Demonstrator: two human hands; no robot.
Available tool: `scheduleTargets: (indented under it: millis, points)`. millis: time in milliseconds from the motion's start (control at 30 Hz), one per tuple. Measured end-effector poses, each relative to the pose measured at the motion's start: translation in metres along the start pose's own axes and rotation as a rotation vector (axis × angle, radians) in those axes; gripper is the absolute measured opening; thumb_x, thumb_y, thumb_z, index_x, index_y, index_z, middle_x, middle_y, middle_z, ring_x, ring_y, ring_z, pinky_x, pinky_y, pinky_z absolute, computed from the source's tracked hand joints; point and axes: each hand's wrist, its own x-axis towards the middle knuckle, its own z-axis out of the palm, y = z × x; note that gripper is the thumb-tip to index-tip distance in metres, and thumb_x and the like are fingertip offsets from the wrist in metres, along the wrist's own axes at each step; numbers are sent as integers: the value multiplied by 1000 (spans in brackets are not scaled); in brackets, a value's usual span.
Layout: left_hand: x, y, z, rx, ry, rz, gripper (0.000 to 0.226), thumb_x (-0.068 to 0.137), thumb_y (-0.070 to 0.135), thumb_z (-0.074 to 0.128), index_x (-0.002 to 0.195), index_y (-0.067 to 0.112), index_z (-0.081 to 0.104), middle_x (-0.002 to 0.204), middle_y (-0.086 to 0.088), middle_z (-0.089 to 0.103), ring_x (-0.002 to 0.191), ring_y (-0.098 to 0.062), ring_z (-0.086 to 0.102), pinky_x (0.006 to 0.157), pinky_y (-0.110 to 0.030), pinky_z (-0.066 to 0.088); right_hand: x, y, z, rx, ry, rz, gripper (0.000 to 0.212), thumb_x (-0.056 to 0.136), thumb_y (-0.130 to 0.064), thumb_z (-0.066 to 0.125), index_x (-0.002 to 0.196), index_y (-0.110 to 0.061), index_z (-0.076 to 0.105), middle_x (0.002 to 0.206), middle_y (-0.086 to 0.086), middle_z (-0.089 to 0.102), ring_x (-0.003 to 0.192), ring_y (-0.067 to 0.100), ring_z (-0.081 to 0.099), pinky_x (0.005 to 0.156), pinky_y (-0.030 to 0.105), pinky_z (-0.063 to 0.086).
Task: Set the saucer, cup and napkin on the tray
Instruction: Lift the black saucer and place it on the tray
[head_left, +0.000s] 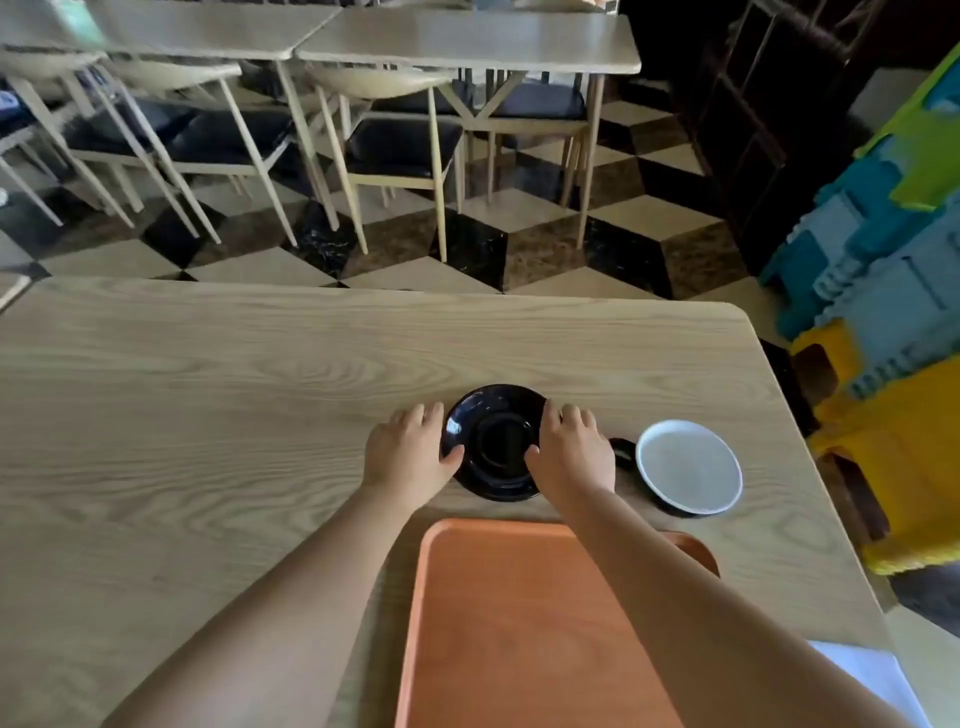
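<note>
A black saucer (497, 415) lies on the wooden table (208, 395), just beyond the orange tray (519, 623). My left hand (408, 454) grips the saucer's left rim, thumb on top. My right hand (574, 454) holds its right rim the same way. Right of the saucer stands a cup (688, 466), white inside and dark outside, with its dark handle (623, 451) partly hidden behind my right hand. A white napkin (867, 670) lies at the table's near right edge, partly covered by my right forearm.
The tray sits at the near edge of the table, under my right forearm. Beyond the table are a checkered floor, light wooden tables and chairs with dark seats (400, 140). Coloured foam blocks (883, 312) are stacked at the right.
</note>
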Motion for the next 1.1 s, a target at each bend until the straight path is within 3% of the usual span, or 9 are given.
scheduleTargets:
  millis: [133, 267, 367, 500, 600, 700, 833, 933, 1100]
  points:
    - [6, -2, 14, -63, -57, -71, 55, 78, 47, 60, 119, 12, 48, 105, -7, 63, 97, -29, 59, 72, -38, 48, 9, 7, 13, -18, -59, 107, 57, 91, -19, 53, 136, 1, 26, 132, 16, 47, 120, 29, 43, 83, 35, 48]
    - [2, 5, 19, -143, -43, -95, 31, 78, 37, 62, 98, 14, 55, 94, -5, 64, 90, -27, 60, 72, -36, 44, 5, 13, 24, 90, -57, 162, 37, 90, -16, 55, 121, 0, 42, 123, 16, 54, 114, 30, 48, 79, 36, 48]
    - [3, 9, 20, -413, -102, -194, 22, 78, 19, 63, 98, 10, 58, 99, -9, 64, 93, -29, 59, 75, -38, 48, 7, 12, 25, 244, -42, 206, 25, 87, -8, 56, 110, 0, 48, 114, 19, 56, 101, 34, 54, 71, 36, 44]
    - [2, 7, 22, -695, -163, -341, 30, 78, 0, 59, 107, 3, 60, 104, -17, 66, 97, -32, 61, 84, -40, 50, 6, 17, 22, 500, -15, 280, 22, 81, 2, 47, 101, -1, 54, 101, 21, 64, 86, 36, 55, 64, 32, 39]
    - [-10, -2, 17, -859, -177, -422, 39, 79, -7, 51, 115, 6, 60, 98, -18, 69, 78, -29, 67, 73, -32, 51, -8, 20, 17, 677, 48, 272, 29, 78, -1, 49, 102, -9, 62, 92, 13, 70, 87, 33, 60, 67, 30, 42]
    - [-36, -9, 5, -996, -156, -454, 45, 78, -10, 46, 111, 15, 64, 84, -7, 69, 47, -9, 63, 48, -15, 47, -31, 25, 15, 800, 61, 233, 34, 78, -4, 55, 107, -18, 64, 75, -4, 65, 71, 18, 62, 67, 27, 44]
    - [-79, -9, -6, -1064, -172, -497, 47, 80, -2, 51, 114, 27, 63, 84, -2, 66, 59, -19, 64, 52, -16, 47, -69, 34, 23, 1022, 1, 211, 41, 78, 3, 56, 107, -26, 64, 77, -6, 66, 53, 1, 66, 52, 17, 56]
    - [-110, -6, -8, -1110, -180, -503, 48, 81, -1, 54, 112, 34, 63, 78, 6, 64, 58, -16, 64, 51, -14, 47, -96, 40, 35, 1118, -55, 238, 47, 78, 5, 57, 101, -35, 65, 82, 0, 70, 56, 11, 69, 55, 29, 59]
    - [-144, 1, -2, -1069, -158, -491, 53, 83, -1, 58, 95, 50, 62, 77, 11, 62, 49, -10, 64, 47, -16, 50, -126, 51, 54, 1116, -91, 264, 45, 78, 7, 58, 104, -29, 67, 81, 3, 72, 57, 16, 69, 55, 33, 59]
